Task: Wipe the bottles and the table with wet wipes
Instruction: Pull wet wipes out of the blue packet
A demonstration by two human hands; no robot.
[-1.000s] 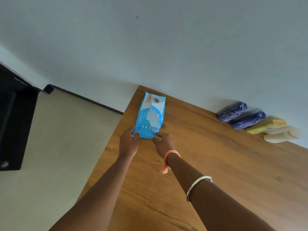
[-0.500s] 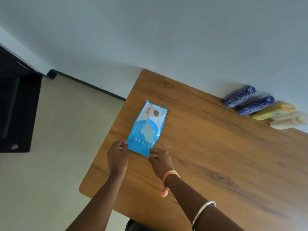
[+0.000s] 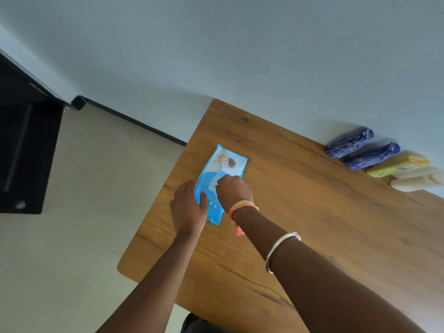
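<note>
We see the left hand (image 3: 189, 207) lying flat and open on the near left part of the wet wipes pack (image 3: 222, 169), thumb across the blue film, pressing it to the table (image 3: 312, 224). The right hand (image 3: 234, 191) sits just beside it on the pack's middle, fingers curled and closed to a pinch at the pale flap; we cannot tell whether the flap is lifted. The pack lies flat under both hands, its far end projecting beyond the fingertips. Well apart, to the far right of the right hand, two blue bottles (image 3: 349, 143), a yellow bottle (image 3: 396, 166) and a cream bottle (image 3: 418, 182) stand in a row along the wall (image 3: 240, 56).
</note>
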